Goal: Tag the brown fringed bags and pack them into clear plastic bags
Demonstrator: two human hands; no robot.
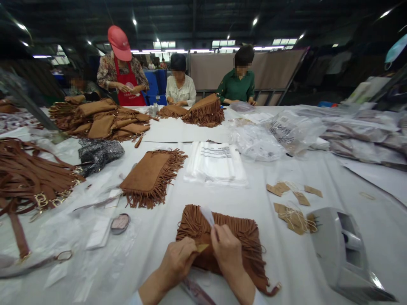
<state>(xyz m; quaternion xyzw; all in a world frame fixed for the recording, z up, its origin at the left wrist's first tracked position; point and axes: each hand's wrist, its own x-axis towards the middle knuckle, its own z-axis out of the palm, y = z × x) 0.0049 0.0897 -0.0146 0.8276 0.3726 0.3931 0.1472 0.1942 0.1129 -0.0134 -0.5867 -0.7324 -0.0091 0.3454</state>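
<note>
A brown fringed suede bag (pixel 251 228) lies flat on the table in front of me, its fringe towards the far side. Over its near left part, my left hand (pixel 180 256) pinches a small tan card tag (pixel 202 247). Close beside it, my right hand (pixel 228 248) is closed on a thin whitish slip (pixel 207 215) that points up and away; its exact kind is unclear. Under my wrists lies a strap in clear plastic (pixel 199 291), partly hidden. From the bag's near right corner a short strap end with a metal clip (pixel 275 289) sticks out.
Fringed bags (pixel 144 171) are stacked ahead left, beside white printed plastic bags (pixel 216 159). Brown card tags with strings (pixel 294 218) and a grey dispenser (pixel 341 250) are on the right. Brown straps (pixel 34 173) pile up at left. Several people work across the table.
</note>
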